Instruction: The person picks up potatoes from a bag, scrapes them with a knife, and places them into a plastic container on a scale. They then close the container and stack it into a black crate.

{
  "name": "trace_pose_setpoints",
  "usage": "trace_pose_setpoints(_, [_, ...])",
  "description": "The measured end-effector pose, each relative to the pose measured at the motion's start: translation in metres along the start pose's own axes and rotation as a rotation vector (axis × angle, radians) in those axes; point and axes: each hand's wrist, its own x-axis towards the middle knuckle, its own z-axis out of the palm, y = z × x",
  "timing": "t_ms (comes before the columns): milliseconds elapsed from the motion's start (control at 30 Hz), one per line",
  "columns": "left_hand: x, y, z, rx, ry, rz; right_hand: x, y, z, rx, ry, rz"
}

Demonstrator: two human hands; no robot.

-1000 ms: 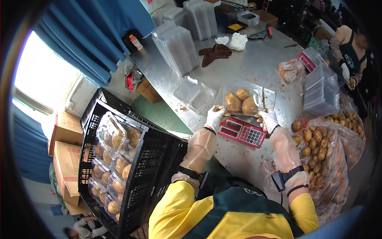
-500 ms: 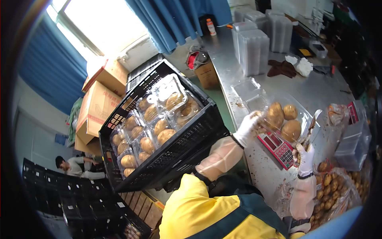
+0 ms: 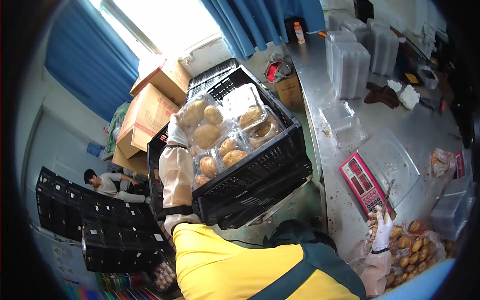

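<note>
My left hand, in a white glove, grips a clear plastic clamshell box of potatoes at its edge. This box is over the black crate, overlapping other potato-filled clamshells inside. My right hand, also gloved, is closed around a thin, knife-like tool that points up past the keypad of the red scale. The clear plate of the scale carries nothing. Just below my right hand are loose potatoes in a clear bag.
On the metal table stand stacked clear containers, with an open clamshell nearer. Another clear stack is at the right. Cardboard boxes stand behind the crate. A person is beyond black crates at left.
My left hand has carried the potato box from the scale leftward to over the crate. My right hand has dropped a little lower, still closed on the tool. The view has shifted.
</note>
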Motion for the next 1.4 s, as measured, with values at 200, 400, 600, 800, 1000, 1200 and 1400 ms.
trace_pose_setpoints(200, [0.049, -0.052, -0.049, 1.864, -0.338, 0.709, -0.022, -0.001, 0.007, -0.004, 0.06, 0.091])
trace_pose_setpoints(400, [-0.111, -0.031, 0.17, 0.475, -0.27, 0.682, -0.038, 0.017, 0.007, 0.118, 0.13, 0.115])
trace_pose_setpoints(600, [-0.193, -0.199, 0.318, 0.478, -1.056, 0.28, -0.079, 0.036, 0.0, 0.209, 0.319, 0.186])
trace_pose_setpoints(800, [-0.12, -0.412, 0.35, 1.341, -0.999, 0.644, -0.125, 0.086, -0.031, 0.294, 0.628, 0.182])
trace_pose_setpoints(1000, [-0.079, -0.466, 0.338, 1.52, -0.893, 0.675, -0.151, 0.124, -0.039, 0.416, 0.795, 0.196])
trace_pose_setpoints(1200, [-0.055, -0.475, 0.344, 1.191, -0.901, 0.501, -0.141, 0.121, -0.023, 0.422, 0.783, 0.219])
trace_pose_setpoints(1400, [-0.086, -0.421, 0.374, 1.107, -0.872, 0.766, -0.141, 0.102, -0.023, 0.395, 0.769, 0.221])
